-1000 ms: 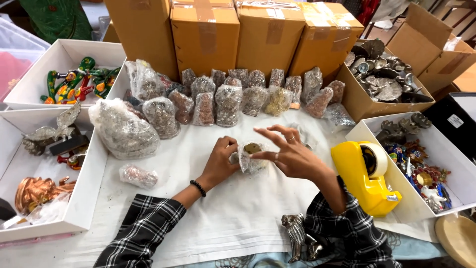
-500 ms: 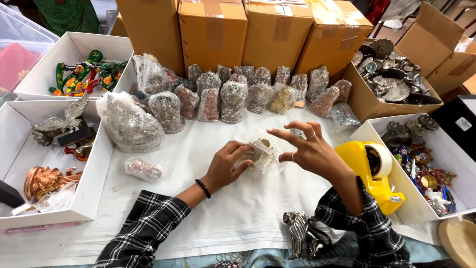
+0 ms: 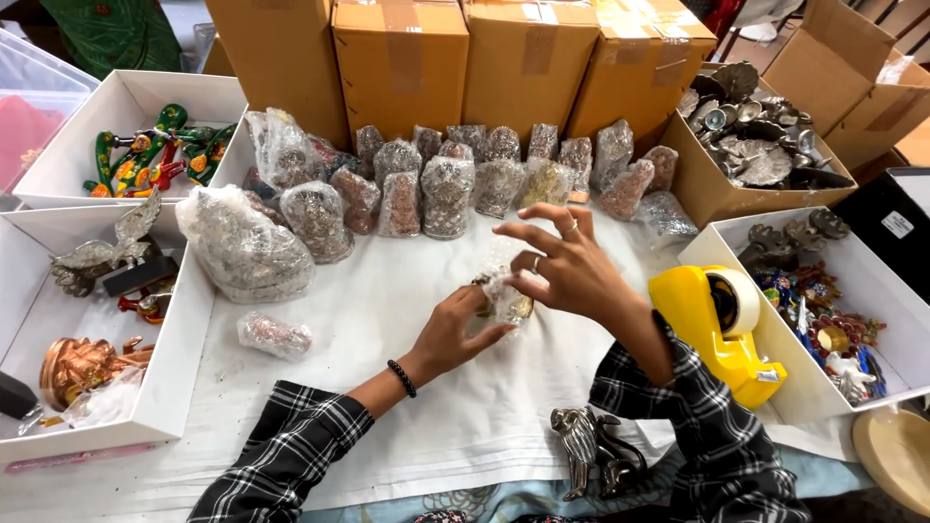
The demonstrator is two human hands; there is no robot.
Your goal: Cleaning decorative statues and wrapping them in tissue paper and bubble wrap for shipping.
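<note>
My left hand (image 3: 453, 334) grips a small brass-coloured figurine wrapped in bubble wrap (image 3: 504, 295) just above the white table cover (image 3: 387, 320). My right hand (image 3: 567, 266) pinches the wrap at the top of the figurine with thumb and forefinger, the other fingers spread. Both sleeves are black-and-white plaid. A yellow tape dispenser (image 3: 722, 324) lies just right of my right forearm.
A row of bubble-wrapped figurines (image 3: 446, 189) stands before several brown cartons (image 3: 504, 58). One small wrapped piece (image 3: 274, 334) lies at the left. White boxes (image 3: 116, 107) of figurines flank both sides. A metal animal figure (image 3: 591, 446) lies near the front edge.
Both hands and the wrapped figurine have shifted slightly right and up in view. My right hand went from hovering over the wrap to pinching it.
</note>
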